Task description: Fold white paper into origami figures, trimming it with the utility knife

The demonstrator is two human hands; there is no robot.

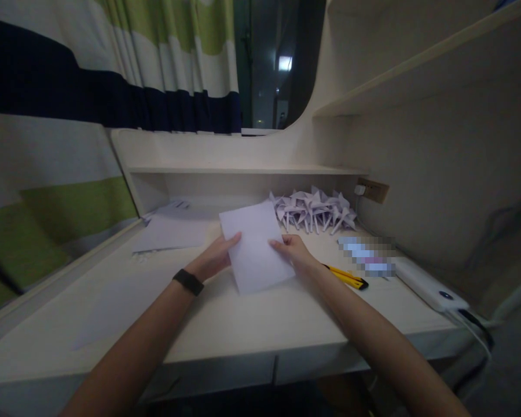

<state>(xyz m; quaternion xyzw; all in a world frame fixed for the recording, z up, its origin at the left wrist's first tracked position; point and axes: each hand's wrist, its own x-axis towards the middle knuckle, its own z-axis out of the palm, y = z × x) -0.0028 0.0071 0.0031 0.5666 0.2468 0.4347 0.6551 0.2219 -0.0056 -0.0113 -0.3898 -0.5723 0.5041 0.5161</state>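
A white sheet of paper is held up over the desk, tilted a little, between both hands. My left hand grips its left edge, thumb on the front and fingers behind. On the opposite edge my right hand pinches the paper the same way. A black band circles my left wrist. Just beyond my right hand stands a cluster of folded white paper pinwheels on paper sticks. The yellow utility knife lies on the desk beside my right forearm.
Stacked white paper lies at the back left, and another sheet nearer on the left. A white power strip with cables runs along the right edge, near a blurred-out item. A low shelf spans the back.
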